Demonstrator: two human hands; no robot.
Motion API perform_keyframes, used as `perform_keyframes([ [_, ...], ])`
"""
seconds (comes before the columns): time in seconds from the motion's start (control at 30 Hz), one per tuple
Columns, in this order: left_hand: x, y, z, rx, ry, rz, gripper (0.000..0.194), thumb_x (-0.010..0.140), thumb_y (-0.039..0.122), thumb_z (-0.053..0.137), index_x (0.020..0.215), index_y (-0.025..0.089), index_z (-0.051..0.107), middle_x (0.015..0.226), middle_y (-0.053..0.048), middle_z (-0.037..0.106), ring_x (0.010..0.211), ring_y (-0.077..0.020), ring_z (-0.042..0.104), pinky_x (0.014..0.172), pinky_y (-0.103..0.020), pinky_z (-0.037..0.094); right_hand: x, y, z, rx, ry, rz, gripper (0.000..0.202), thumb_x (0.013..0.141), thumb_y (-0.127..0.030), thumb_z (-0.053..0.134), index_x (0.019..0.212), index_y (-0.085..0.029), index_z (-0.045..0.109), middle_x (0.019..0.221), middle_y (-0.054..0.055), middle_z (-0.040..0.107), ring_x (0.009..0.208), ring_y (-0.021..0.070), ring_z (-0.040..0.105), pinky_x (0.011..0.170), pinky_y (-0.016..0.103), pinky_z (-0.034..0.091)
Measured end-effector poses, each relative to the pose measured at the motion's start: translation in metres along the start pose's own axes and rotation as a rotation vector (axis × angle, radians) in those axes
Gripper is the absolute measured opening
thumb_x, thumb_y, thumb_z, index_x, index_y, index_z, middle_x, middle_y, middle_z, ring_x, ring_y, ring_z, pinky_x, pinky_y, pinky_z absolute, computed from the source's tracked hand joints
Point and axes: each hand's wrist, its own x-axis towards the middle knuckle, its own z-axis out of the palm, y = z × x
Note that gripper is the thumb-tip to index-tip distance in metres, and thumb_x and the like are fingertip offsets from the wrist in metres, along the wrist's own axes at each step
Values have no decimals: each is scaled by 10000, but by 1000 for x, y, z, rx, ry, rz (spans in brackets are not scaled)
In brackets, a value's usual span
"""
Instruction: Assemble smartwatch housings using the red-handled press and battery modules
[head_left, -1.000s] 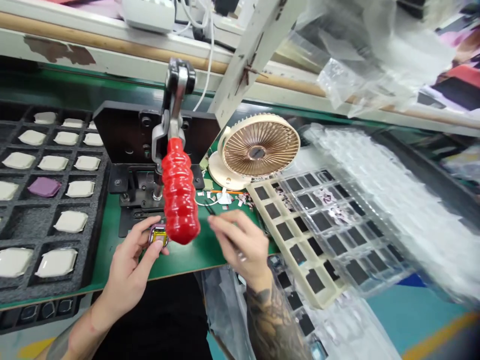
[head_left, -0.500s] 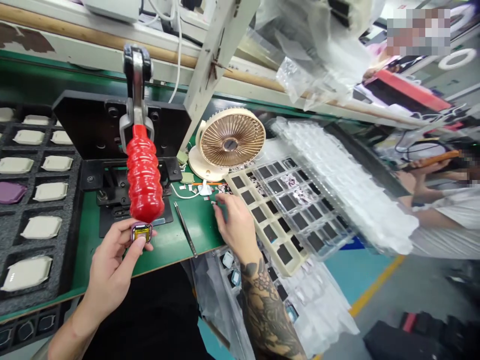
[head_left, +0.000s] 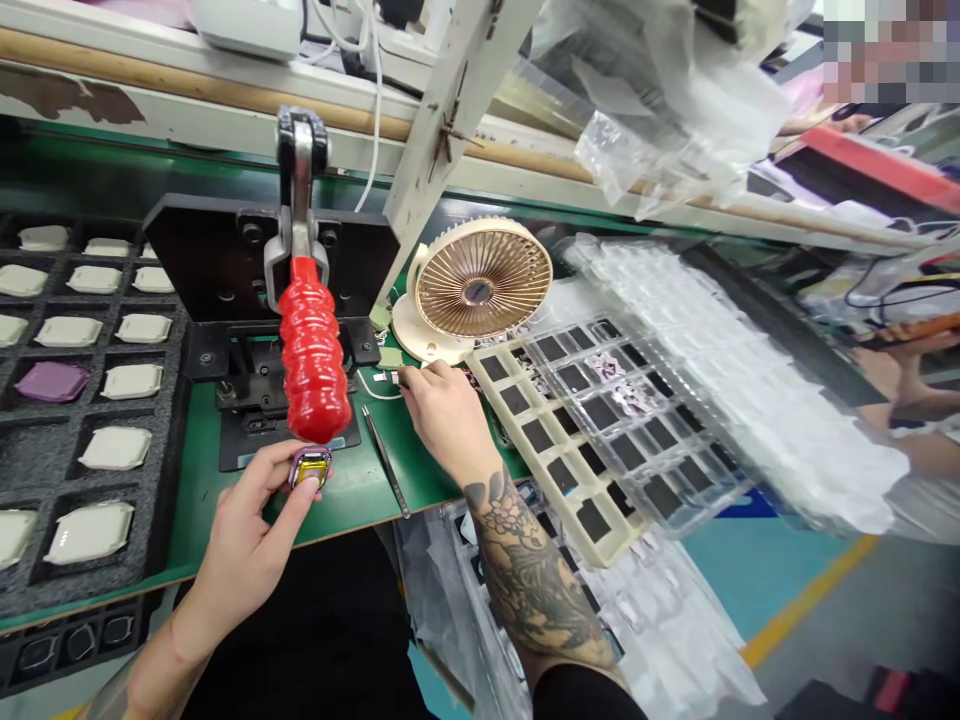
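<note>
Your right grip moved nearer the fan; can't tell if it's holding anything. Left grip pinches the purple-rimmed case near the red handle; keep that steady.

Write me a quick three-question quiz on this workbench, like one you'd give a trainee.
1. Which hand is holding the small purple-rimmed device?
2. True or false: the tweezers are lying on the green tabletop.
3. What colour is the ribbed handle? A) blue, B) red, C) white.

Key:
1. The left hand.
2. True.
3. B.
</note>
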Motion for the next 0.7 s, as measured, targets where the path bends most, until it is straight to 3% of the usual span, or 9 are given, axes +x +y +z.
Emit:
perform_keyframes([
  [0.13, 1, 1, 0, 11, -7, 7, 335, 1129, 373, 704, 1440, 265, 643, 1224, -70, 857, 990, -224, 818, 955, -378, 612, 9, -2, -5, -77, -70, -11, 174, 1091, -106, 558, 1092, -159, 724, 967, 125, 766, 1033, 319, 644, 929, 434, 444],
  [0.43, 2, 4, -1, 61, -35, 61, 299, 1125, 343, 693, 1419, 295, 667, 1179, -32, 836, 950, -206, 772, 920, -344, 577, 17, -8, -9, -29, -70, 24, 149, 1065, -76, 611, 1002, -170, 708, 901, 131, 747, 872, 272, 682, 814, 377, 451],
  [0.7, 4, 7, -2, 145, -3, 175, 200, 1103, 321, 720, 1294, 302, 778, 1132, -32, 818, 957, -213, 737, 864, -314, 546, 17, -6, -4, 34, 4, 38, 144, 1009, -63, 617, 987, -177, 701, 932, 143, 776, 965, 317, 743, 898, 410, 552],
])
